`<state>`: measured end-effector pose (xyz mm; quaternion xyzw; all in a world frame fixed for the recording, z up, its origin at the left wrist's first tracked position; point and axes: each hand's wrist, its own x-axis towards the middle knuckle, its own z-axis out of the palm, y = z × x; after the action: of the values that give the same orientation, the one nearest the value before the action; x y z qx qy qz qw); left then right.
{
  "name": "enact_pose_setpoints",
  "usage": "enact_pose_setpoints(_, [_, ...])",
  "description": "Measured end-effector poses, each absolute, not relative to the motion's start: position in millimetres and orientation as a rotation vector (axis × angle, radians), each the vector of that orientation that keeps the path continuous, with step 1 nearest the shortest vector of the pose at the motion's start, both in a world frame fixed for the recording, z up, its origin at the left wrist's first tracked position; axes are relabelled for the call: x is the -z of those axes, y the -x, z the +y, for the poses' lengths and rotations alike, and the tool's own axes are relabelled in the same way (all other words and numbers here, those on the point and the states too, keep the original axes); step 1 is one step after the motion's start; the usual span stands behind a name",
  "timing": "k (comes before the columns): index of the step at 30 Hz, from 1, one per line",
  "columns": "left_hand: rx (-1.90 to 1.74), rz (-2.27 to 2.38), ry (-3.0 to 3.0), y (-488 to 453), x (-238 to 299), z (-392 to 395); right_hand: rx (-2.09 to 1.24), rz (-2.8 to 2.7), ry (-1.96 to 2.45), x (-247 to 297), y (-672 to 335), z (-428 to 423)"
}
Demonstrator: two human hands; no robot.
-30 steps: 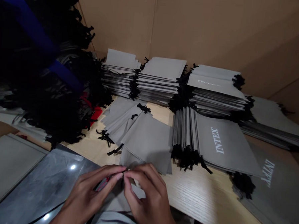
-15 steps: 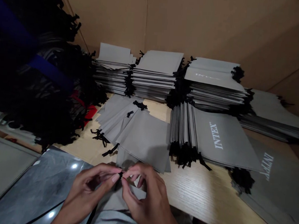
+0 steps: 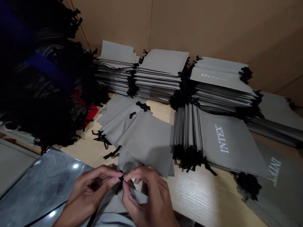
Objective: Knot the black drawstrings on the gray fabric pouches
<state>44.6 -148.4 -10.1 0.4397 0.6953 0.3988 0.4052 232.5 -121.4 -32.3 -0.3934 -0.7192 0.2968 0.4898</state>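
Observation:
My left hand (image 3: 91,188) pinches a short black drawstring (image 3: 121,180) between thumb and index finger. Opposite it, my right hand (image 3: 148,193) pinches the same cord, fingertips almost touching those of the left. The cord belongs to a grey fabric pouch (image 3: 111,201) that hangs below my fingers at the table's near edge; the hands partly hide it. Whether the cord is knotted there is too small to make out. Just beyond my hands lies a fanned pile of grey drawstring pouches (image 3: 147,140) with black cord ends.
Tall stacks of grey pouches (image 3: 158,76) line the back, before a cardboard wall (image 3: 171,19). At right lie pouches printed INTEX (image 3: 231,141). A dark heap of black-corded pouches (image 3: 40,97) with blue straps rises at left. A glossy grey surface (image 3: 54,179) sits at lower left.
Both hands keep nearly the same place and grip, with slight finger movement at the black cord. The view has shifted a little.

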Motion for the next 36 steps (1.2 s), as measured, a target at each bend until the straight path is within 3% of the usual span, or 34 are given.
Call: enact_pose_setpoints(36, [-1.127, 1.632, -1.276, -49.1, 14.3, -150.7, -0.445, -1.986, 0.926, 39.2, -223.0, -118.8])
